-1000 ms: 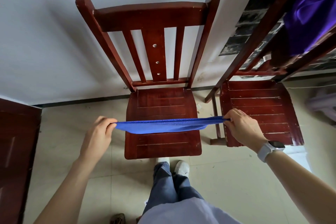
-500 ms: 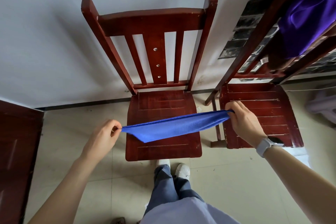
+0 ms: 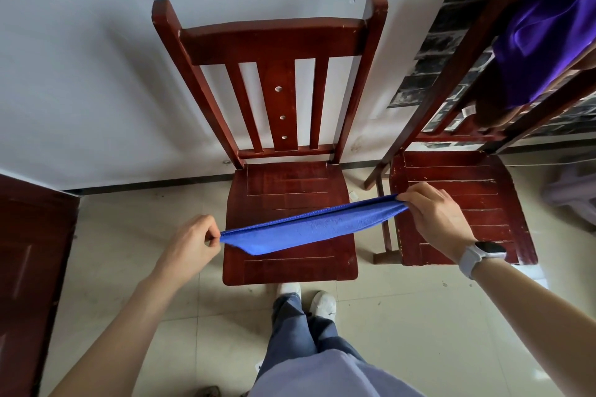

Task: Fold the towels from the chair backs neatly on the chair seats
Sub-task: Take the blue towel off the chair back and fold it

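A blue towel (image 3: 314, 226) is stretched flat and doubled over above the seat of the middle red wooden chair (image 3: 290, 177). My left hand (image 3: 190, 242) pinches its left end just off the seat's front left corner. My right hand (image 3: 435, 213), with a white watch on the wrist, pinches the right end, higher and over the gap toward the right chair (image 3: 458, 203). The towel slopes down from right to left and hangs above the seat. A purple towel (image 3: 548, 19) drapes over the right chair's back.
A white wall stands behind the chairs. A dark red door or cabinet (image 3: 29, 267) is at the left edge. My legs and white shoes (image 3: 309, 300) are just in front of the middle chair on the tiled floor. A pale plastic object (image 3: 574, 196) sits at far right.
The towel went from level to tilted: my right hand rose and moved toward the right chair, my left hand stayed low. The view has moved closer to the chair.
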